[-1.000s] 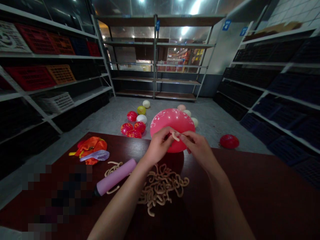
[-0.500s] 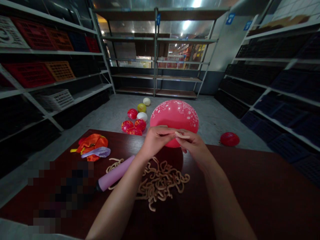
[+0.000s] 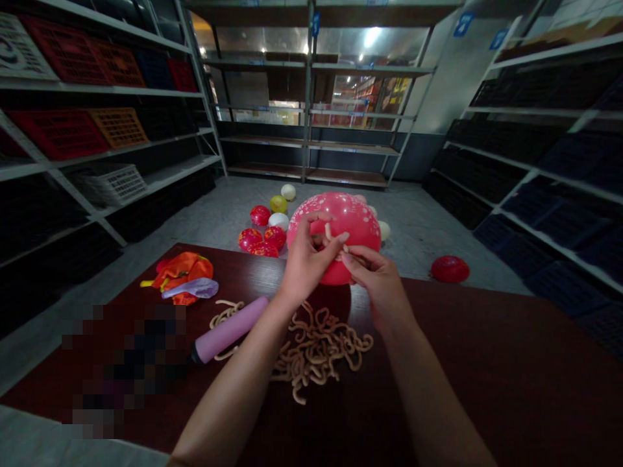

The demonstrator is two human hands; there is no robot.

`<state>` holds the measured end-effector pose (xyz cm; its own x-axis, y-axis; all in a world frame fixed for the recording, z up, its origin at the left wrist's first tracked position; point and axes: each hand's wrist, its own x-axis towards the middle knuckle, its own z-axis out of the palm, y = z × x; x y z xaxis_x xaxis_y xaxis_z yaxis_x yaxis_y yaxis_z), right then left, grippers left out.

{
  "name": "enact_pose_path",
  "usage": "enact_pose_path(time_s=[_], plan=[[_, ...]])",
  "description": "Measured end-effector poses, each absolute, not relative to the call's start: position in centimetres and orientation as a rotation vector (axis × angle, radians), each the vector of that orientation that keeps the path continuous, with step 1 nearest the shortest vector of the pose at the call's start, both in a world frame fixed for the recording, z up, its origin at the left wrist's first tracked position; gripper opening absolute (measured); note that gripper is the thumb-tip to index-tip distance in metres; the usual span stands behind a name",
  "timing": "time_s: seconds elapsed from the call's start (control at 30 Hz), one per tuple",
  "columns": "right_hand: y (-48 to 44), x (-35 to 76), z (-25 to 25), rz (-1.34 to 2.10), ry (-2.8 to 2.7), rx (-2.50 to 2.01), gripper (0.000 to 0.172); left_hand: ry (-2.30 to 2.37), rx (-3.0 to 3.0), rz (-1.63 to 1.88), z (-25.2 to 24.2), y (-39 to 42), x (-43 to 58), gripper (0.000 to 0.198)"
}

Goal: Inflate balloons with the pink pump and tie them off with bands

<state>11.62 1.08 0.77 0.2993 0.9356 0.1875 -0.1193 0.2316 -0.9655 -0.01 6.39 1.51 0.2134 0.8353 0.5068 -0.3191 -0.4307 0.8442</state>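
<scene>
A pink printed balloon [image 3: 353, 217] is held up in both hands, above the far edge of the dark red worktop [image 3: 487, 344]. The left hand [image 3: 305, 263] has its fingers spread wide against the balloon. The right hand [image 3: 376, 280] pinches narrowly on a tan strip [image 3: 357, 258] near the balloon. Below them, a heap of tan strips [image 3: 316, 353] lies beside a lilac hand pump [image 3: 228, 331]. Orange wrapping [image 3: 182, 275] sits near the left edge; more balloons [image 3: 263, 215] lie on the floor beyond.
</scene>
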Motion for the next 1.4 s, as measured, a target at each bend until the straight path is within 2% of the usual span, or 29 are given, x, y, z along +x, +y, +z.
enact_pose_path(time_s=[0.13,0.33,0.53,0.63,0.77,0.9,1.1,1.4], plan=[[1.2,11.6,0.9,0.822,-0.898,-1.097,0.024,0.472,1.418,1.435,1.0,6.2,1.0,0.029],[1.2,11.8,1.0,0.713,-0.808,-1.069,0.023,0.294,1.717,1.335,0.8,5.8,0.6,0.019],[1.6,11.9,0.3,0.567,-0.873,-1.035,0.018,0.555,2.174,1.453,0.9,5.1,0.9,0.024],[1.7,12.0,-0.1,0.448,-0.942,-1.091,0.020,0.607,2.289,1.527,0.9,4.9,1.4,0.024],[1.6,12.0,-0.2,0.273,-1.040,-1.216,0.026,0.710,2.358,1.517,0.9,4.6,1.5,0.017],[1.3,12.1,-0.1,0.123,-1.108,-1.299,0.023,0.817,2.384,1.463,1.4,4.1,1.1,0.008],[1.0,12.4,0.1,-0.159,-1.240,-1.341,0.023,0.919,2.402,1.437,2.2,3.6,0.6,0.006],[1.0,12.3,0.0,-0.225,-1.369,-1.325,0.024,0.956,2.414,1.396,3.3,3.8,-0.2,0.009]])
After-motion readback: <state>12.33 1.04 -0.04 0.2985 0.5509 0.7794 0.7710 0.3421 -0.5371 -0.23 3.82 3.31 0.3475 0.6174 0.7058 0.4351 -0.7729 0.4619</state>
